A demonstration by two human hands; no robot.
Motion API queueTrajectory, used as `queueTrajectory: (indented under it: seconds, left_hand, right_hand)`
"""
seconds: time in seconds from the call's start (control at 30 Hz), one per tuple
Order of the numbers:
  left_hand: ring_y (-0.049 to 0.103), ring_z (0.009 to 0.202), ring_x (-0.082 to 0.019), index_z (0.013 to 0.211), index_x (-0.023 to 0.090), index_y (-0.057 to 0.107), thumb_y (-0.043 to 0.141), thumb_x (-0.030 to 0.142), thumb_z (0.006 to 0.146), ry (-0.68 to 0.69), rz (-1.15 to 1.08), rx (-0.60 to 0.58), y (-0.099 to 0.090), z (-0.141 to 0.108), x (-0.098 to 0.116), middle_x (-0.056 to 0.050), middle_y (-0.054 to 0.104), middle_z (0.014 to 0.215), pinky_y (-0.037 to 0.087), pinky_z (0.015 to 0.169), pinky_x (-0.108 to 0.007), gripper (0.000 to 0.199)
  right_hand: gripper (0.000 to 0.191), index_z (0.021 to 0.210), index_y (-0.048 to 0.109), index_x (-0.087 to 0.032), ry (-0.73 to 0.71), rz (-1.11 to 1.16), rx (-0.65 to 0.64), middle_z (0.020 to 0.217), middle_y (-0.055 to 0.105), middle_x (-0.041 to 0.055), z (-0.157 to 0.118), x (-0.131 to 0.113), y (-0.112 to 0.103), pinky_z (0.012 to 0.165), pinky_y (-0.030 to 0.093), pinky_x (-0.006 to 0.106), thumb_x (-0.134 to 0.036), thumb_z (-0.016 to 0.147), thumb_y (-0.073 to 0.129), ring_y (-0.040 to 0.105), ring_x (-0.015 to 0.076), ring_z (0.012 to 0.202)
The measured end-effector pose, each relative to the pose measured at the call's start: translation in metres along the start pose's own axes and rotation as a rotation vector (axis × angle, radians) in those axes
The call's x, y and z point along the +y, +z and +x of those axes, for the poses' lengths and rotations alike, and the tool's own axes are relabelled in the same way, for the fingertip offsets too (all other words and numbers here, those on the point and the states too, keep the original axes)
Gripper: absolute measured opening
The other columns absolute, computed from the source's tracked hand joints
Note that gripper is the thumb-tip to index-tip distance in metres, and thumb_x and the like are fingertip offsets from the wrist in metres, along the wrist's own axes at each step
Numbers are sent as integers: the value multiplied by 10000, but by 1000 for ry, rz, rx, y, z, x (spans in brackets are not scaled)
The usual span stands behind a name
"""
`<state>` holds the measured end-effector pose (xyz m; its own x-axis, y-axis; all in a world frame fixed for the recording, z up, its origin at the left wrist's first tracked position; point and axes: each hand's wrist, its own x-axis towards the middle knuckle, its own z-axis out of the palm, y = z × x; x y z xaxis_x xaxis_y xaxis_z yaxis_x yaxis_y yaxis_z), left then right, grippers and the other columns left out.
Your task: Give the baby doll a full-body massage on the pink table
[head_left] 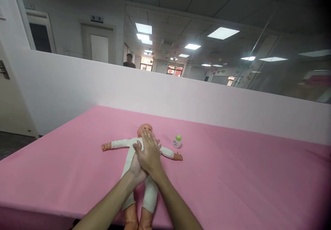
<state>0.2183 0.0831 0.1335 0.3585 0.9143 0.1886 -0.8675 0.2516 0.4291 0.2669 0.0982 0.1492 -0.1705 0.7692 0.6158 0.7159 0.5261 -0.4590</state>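
Observation:
A baby doll with a white cloth body lies on its back on the pink-covered table, arms spread and legs toward me. Above its chest, my right hand lies palm down across my left hand, fingers stretched out. The two palms are pressed together, and most of my left hand is hidden beneath the right. Neither hand shows an object in it. A small clear jar with a green lid stands just beyond the doll's arm on the right.
A low white wall runs along the table's far edge, with glass above it. Behind the glass a person is visible. A door with a handle is at the far left.

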Motion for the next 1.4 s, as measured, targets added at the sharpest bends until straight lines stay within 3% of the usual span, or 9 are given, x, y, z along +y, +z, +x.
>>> queueTrajectory:
  seconds: [0.2, 0.37, 0.43, 0.6, 0.73, 0.87, 1.07, 1.23, 1.4]
  left_hand:
    - [224, 1568, -263, 1618, 244, 355, 262, 720, 1003, -59, 23, -31, -21, -10, 33, -61, 352, 1666, 197, 1291, -437, 783]
    - [72, 1592, -244, 1644, 405, -68, 281, 794, 903, 472, 57, 94, -11, -24, -16, 121, 82, 1726, 208, 1296, -416, 907]
    - [55, 1594, -226, 1647, 427, -29, 228, 807, 907, 585, 21, 209, -3, -25, -25, 147, 84, 1723, 168, 1305, -391, 870]
    - [316, 1534, -306, 1553, 254, 473, 320, 733, 989, -101, 63, -5, -9, -20, 9, -91, 484, 1585, 242, 1271, -505, 756]
    - [374, 1508, -285, 1418, 183, 624, 329, 697, 1011, -125, 105, -18, -34, -7, 29, -134, 522, 1549, 227, 1277, -450, 719]
    - [392, 1498, -262, 1337, 223, 689, 479, 620, 1003, 92, 487, 61, -56, 29, 41, -96, 521, 1557, 267, 1252, -395, 559]
    - [664, 1172, -305, 1128, 167, 761, 443, 553, 1010, 317, 1457, 256, -74, 102, 76, -125, 751, 1224, 485, 994, -387, 514]
    - [656, 1177, -321, 1215, 201, 727, 451, 495, 997, 140, 1900, 551, -88, 149, 80, -147, 719, 1287, 480, 889, -378, 459]
    - [690, 1087, -286, 1109, 292, 772, 390, 498, 1017, 129, 1949, 463, -99, 169, 76, -73, 772, 1171, 467, 804, -339, 443]
  right_hand:
    - [719, 1665, 75, -197, 39, 43, 82, 1725, 141, 89, -42, 11, 18, 1273, 219, 586, -490, 1074, 359, 95, 274, 1598]
    - [880, 1650, 229, -257, -207, -76, -63, 1716, 187, 69, -64, -23, 21, 1271, 196, 617, -628, 939, 592, 163, 359, 1580]
    - [797, 1620, 322, -280, -228, -82, -103, 1693, 272, 54, -50, -25, 11, 1278, 208, 582, -628, 950, 578, 234, 333, 1567]
    - [638, 1558, 451, -201, 20, -6, 16, 1632, 407, 106, -27, 8, 1, 1245, 288, 586, -576, 1045, 390, 295, 310, 1549]
    - [662, 1598, 370, -181, 93, 117, 30, 1655, 358, 117, -41, 35, 10, 1250, 308, 530, -536, 1043, 434, 285, 273, 1555]
    - [614, 1541, 473, -202, 196, 299, 7, 1564, 508, 125, -35, 67, 15, 1184, 418, 496, -536, 1026, 478, 456, 279, 1466]
    - [565, 1233, 716, -133, 389, 384, 141, 1236, 740, 176, 33, 149, 26, 995, 559, 461, -586, 943, 545, 715, 305, 1116]
    - [584, 1232, 724, -183, 476, 412, 151, 1183, 766, 135, 72, 193, 51, 947, 583, 458, -635, 898, 565, 722, 290, 1095]
    - [624, 1277, 703, -168, 471, 446, 128, 1312, 717, 142, 83, 207, 65, 1018, 544, 434, -639, 886, 584, 682, 268, 1194]
